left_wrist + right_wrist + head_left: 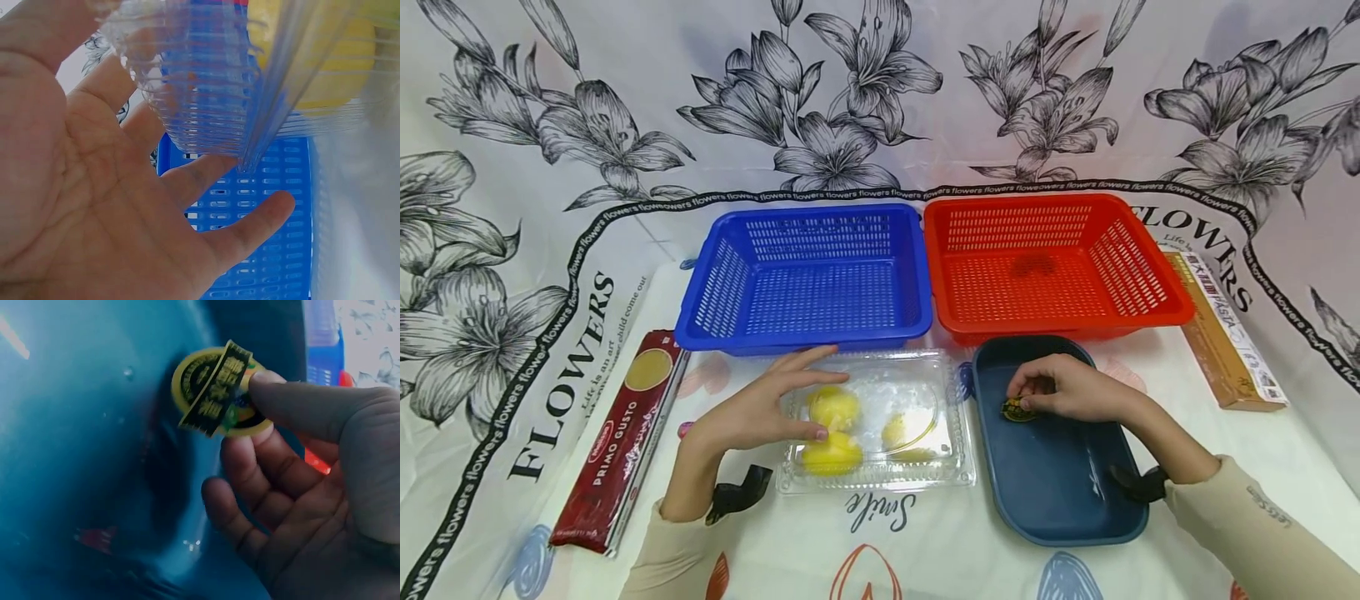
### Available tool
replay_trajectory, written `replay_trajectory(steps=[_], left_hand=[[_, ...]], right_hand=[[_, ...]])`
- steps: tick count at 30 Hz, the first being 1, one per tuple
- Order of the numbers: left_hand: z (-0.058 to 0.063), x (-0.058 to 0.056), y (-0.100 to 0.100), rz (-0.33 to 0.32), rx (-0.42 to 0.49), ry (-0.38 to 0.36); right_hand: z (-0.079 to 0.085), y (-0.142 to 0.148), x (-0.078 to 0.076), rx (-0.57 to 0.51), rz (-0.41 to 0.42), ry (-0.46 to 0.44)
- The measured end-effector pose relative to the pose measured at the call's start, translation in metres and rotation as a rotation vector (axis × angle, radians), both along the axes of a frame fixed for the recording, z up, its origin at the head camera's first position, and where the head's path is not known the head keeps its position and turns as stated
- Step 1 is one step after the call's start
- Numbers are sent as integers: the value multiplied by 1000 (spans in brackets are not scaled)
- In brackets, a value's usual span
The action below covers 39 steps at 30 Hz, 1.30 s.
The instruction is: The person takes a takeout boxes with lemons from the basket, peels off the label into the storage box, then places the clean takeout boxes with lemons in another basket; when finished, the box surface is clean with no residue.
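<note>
Straight-fingered left hand point(758, 408) at ribbed plastic box point(871, 400), right hand point(1067, 388) in pinch on round label point(212, 394)

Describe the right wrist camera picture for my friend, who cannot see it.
A right hand pinches a round black-and-yellow label bearing printed characters, with a dark blue basin behind. Slivers of a blue basket and a red basket show at right.

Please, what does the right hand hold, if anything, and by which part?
The right hand pinches a round black-and-yellow label by one edge, between thumb and fingers.
</note>
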<state>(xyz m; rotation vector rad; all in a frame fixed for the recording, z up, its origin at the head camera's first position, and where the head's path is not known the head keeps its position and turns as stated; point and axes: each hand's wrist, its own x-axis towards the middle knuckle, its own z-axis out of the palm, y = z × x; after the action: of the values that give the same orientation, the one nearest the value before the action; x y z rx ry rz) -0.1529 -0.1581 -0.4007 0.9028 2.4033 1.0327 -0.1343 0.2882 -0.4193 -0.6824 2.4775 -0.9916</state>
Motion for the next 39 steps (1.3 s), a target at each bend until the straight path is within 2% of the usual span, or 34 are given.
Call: replay_trajectory(steps=[3, 10, 20, 25, 29, 34, 39], left_hand=[[0, 1, -1, 5, -1, 3], [-1, 1, -1, 6, -2, 9], [-3, 0, -3, 0, 7, 2], [-3, 0, -4, -10, 12, 5], [-1, -1, -1, -15, 14, 7], [1, 0, 0, -21, 6, 14], [4, 2, -8, -15, 11, 28]], right_hand=[[-3, -1, 0, 26, -10, 7], [-9, -1, -1, 43, -14, 90], [-10, -4, 0, 90, -38, 150], [-8, -2, 2, 45, -48, 163], [-3, 3, 5, -24, -71, 150], [7, 12, 9, -32, -128, 142], [21, 26, 10, -39, -212, 181]])
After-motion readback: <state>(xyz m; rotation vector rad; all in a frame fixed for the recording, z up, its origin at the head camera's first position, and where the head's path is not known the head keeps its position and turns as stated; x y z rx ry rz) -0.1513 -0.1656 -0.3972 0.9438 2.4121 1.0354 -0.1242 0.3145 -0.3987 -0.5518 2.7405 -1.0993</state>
